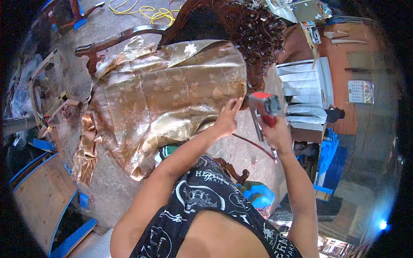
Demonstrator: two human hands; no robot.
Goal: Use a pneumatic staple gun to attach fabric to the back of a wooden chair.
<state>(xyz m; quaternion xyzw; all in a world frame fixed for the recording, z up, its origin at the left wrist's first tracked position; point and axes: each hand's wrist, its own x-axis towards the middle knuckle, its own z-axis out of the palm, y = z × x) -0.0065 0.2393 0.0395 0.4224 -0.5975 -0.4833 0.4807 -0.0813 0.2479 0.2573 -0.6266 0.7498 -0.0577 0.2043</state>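
Observation:
A gold-brown floral upholstery fabric (172,88) is draped over a dark carved wooden chair frame (261,41). My left hand (226,120) rests at the fabric's right edge with its fingers stretched out, gripping nothing. Just to the right, my right hand (277,134) is closed round the handle of a red and grey staple gun (266,103). The gun is held up close to the frame's right side; whether its nose touches the frame cannot be made out. A thin dark red air hose (254,144) runs near the gun.
Yellow cord (157,15) lies coiled on the concrete floor at the far side. White padded strips (303,88) are stacked at the right beside an orange-brown board (342,116). Wooden panels with blue edges (45,198) stand at the lower left. A blue item (260,195) sits near my body.

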